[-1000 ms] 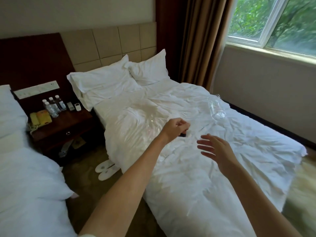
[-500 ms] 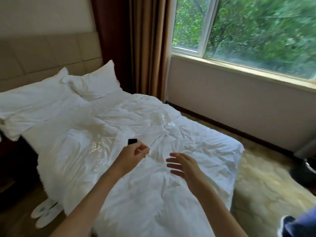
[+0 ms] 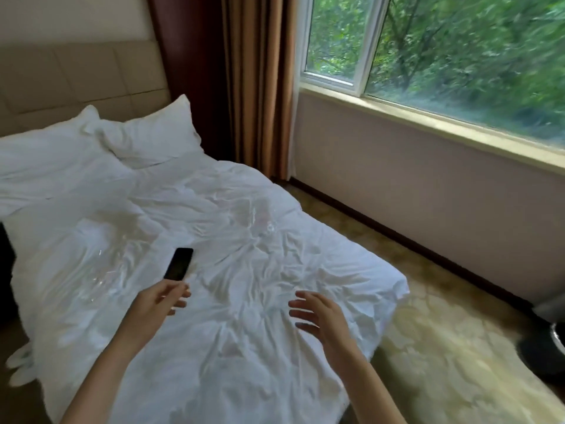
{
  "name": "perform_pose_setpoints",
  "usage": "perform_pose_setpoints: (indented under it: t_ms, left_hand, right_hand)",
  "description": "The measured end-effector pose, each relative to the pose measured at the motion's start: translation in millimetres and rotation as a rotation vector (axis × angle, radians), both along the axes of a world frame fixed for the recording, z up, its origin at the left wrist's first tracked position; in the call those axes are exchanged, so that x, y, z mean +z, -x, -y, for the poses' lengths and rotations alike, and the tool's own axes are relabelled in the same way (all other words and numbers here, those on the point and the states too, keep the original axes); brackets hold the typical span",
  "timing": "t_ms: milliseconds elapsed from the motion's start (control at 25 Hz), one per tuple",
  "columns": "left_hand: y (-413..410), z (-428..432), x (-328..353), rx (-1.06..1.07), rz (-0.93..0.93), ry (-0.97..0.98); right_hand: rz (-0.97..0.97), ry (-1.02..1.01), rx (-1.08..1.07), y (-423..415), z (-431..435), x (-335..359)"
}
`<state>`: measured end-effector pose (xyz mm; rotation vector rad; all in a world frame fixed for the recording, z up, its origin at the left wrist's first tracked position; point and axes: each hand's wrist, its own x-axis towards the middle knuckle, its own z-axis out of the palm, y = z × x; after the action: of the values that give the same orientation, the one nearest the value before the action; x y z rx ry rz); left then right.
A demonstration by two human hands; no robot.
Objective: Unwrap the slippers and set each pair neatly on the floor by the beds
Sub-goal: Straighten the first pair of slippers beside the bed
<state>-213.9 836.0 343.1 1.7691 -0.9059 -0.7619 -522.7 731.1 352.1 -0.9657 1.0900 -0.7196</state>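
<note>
One pair of slippers [image 3: 20, 364] already lies on the floor [image 3: 15, 402] at the left side of the bed [image 3: 244, 347], white and unwrapped, though only their edge shows at the frame's border, so you cannot judge how neatly they sit. On the quilt lie two pieces of clear plastic wrapping: one [image 3: 101, 270] spread near your left arm, another [image 3: 260, 218] crumpled further up toward the window [image 3: 428, 56] side. From those two empty wraps I judge that the unwrapping is largely done. No second pair of slippers shows anywhere in this view, neither on the bed nor on the carpet on the window side, so you cannot confirm from here whether the other pair is placed.

Your left hand [image 3: 160, 299] hovers over the quilt with the fingers [image 3: 180, 293] loosely curled, their tips at the near end of a small dark device [image 3: 179, 264] lying on the bedding; whether you pinch it or have let it go I cannot tell. Your right hand [image 3: 318, 313] is held above the quilt, fingers spread wide, holding nothing.

What seems left: check that the second pair is by its bed, straighten both pairs, and gather the loose plastic. Beyond the bed are two pillows [image 3: 122, 139], the brown curtain [image 3: 260, 87] and the wall under the sill.
</note>
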Motion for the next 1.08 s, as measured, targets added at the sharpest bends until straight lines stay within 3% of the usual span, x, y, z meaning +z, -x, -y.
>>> perform_pose_setpoints:
  t_ms: [200, 400, 760, 1080]
  left_hand:
    - [65, 26, -28, 0.177, -0.087, -0.015]
    - [97, 62, -27, 0.297, -0.113, 0.027]
    - [142, 232, -37, 0.239, -0.193, 0.104]
    - [211, 398, -36, 0.324, -0.240, 0.136]
  right_hand:
    - [-0.117, 0.212, -0.121, 81, 69, -18]
    - [-0.159, 0.203, -0.050, 117, 132, -32]
    - [-0.217, 0.225, 0.026, 132, 260, -33]
    - [-0.232, 0.238, 0.096, 174, 440, -14]
